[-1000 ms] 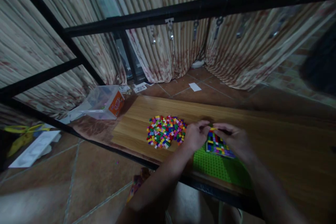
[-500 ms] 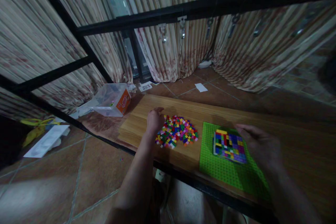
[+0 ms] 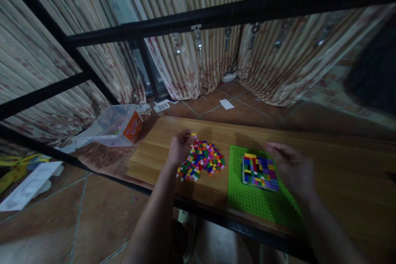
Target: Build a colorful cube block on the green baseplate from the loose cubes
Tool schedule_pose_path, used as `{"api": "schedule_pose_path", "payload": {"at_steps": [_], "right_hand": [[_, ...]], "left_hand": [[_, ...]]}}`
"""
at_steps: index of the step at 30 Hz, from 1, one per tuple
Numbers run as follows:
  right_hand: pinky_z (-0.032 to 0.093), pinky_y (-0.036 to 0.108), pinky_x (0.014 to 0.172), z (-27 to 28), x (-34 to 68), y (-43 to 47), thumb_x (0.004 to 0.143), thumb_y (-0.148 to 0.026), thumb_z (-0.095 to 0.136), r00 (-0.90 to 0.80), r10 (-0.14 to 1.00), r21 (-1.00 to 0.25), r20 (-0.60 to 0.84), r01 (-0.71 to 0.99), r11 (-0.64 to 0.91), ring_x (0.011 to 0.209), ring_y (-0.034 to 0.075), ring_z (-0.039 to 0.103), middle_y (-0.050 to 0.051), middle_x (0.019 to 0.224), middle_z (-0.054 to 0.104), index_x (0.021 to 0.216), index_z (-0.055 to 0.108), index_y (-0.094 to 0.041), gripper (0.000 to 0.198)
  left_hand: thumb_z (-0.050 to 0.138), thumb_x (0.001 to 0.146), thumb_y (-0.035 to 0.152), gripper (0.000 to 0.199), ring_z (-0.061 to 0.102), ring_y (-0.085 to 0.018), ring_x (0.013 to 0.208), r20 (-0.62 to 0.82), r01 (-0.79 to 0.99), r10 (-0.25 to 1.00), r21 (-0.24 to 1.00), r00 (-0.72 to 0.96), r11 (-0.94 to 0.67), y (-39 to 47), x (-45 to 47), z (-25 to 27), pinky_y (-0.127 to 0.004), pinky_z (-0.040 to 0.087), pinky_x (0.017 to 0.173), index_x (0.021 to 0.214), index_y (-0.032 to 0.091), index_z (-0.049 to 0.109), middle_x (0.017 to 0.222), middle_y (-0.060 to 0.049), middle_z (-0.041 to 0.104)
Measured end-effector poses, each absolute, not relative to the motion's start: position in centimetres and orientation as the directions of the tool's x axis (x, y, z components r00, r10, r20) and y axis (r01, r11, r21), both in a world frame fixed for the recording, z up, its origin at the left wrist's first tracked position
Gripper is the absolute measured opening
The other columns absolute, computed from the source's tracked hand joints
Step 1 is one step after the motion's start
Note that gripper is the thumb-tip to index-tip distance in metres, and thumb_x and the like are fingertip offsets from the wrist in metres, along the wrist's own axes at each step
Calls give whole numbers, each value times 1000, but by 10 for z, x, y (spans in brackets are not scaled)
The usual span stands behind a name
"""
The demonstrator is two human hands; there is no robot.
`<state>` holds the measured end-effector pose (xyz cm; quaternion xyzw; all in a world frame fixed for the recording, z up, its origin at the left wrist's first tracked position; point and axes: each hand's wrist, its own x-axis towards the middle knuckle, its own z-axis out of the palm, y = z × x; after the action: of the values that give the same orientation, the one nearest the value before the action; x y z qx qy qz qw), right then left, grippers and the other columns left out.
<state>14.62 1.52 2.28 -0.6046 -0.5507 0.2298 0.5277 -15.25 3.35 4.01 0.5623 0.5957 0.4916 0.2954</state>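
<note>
My left hand [image 3: 180,146] is at the upper left edge of a pile of small coloured toy bricks [image 3: 202,157]. Its fingertips are pinched on a small yellow brick [image 3: 194,134]. On a green studded baseplate [image 3: 247,204] sits a block built of many coloured bricks [image 3: 259,172], with a yellow bit raised at its far left corner. My right hand [image 3: 292,167] hovers over the baseplate's right side, just right of the built block. Its fingers look drawn together but are blurred, and whatever they may hold is hidden.
The wooden board [image 3: 148,148] carries the pile and baseplate. A clear plastic box [image 3: 114,126] with an orange label stands beyond its left end. Black metal bars [image 3: 216,14] cross in front of striped curtains [image 3: 192,70]. A white paper [image 3: 227,104] lies on the tiled floor.
The view has shifted, so the whole scene sits further left. My left hand has come up slightly from the pile, and a yellow brick now shows at its fingertips. My right hand stays beside the block.
</note>
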Motion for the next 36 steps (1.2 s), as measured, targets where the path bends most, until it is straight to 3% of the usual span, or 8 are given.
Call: {"api": "schedule_pose_path", "payload": {"at_steps": [3, 6, 10, 14, 17, 28, 36], "right_hand": [[51, 37, 85, 34, 130, 6, 79, -41, 63, 266, 887, -873, 378, 420, 247, 90, 22, 67, 5, 93, 73, 89, 73, -22, 24], [52, 34, 82, 44, 111, -3, 81, -38, 63, 152, 911, -876, 383, 372, 307, 87, 20, 67, 4, 93, 73, 93, 72, -23, 21], [52, 31, 79, 48, 98, -7, 78, -34, 67, 62, 933, -908, 355, 262, 328, 83, 17, 67, 3, 90, 72, 97, 70, -22, 23], [52, 30, 76, 49, 100, -7, 75, -31, 69, 79, 944, -931, 320, 212, 298, 81, 17, 67, 3, 88, 73, 91, 71, -22, 19], [53, 30, 73, 49, 105, -7, 75, -31, 68, 93, 950, -943, 297, 185, 277, 77, 17, 67, 2, 84, 74, 86, 73, -22, 15], [54, 30, 69, 43, 117, -6, 74, -32, 68, 82, 965, -955, 248, 188, 230, 74, 18, 69, 3, 84, 75, 86, 75, -23, 16], [54, 33, 74, 40, 121, -2, 75, -36, 69, 90, 968, -956, 235, 202, 213, 80, 19, 69, 5, 90, 75, 93, 74, -22, 23]], "left_hand": [[69, 73, 31, 19, 65, -15, 76, 131, -63, 985, 988, -117, -139, 22, -113, 43, -26, 51, 71, 85, 16, 66, 79, -2, 69], [73, 71, 30, 21, 65, -14, 75, 79, -201, 996, 976, -46, -86, 10, -73, 42, -25, 51, 71, 85, 16, 67, 80, -3, 70], [73, 71, 27, 19, 62, -11, 68, 107, -242, 994, 965, 4, -103, 2, -43, 39, -23, 50, 68, 85, 17, 68, 79, -2, 69], [72, 71, 24, 16, 63, -12, 75, 163, -265, 986, 953, 34, -148, 1, -31, 36, -23, 50, 73, 85, 17, 67, 83, -2, 70], [73, 71, 23, 16, 62, -11, 70, 170, -276, 984, 949, 55, -149, 1, -26, 35, -22, 49, 69, 84, 17, 67, 77, 0, 69], [79, 63, 24, 18, 60, -9, 61, 104, -325, 993, 942, 55, -80, 3, -21, 31, -23, 50, 65, 77, 16, 70, 68, 1, 69], [80, 62, 27, 23, 62, -11, 65, 1, -369, 997, 929, 82, 29, 3, -24, 33, -24, 51, 67, 79, 15, 70, 72, -1, 69]]}}
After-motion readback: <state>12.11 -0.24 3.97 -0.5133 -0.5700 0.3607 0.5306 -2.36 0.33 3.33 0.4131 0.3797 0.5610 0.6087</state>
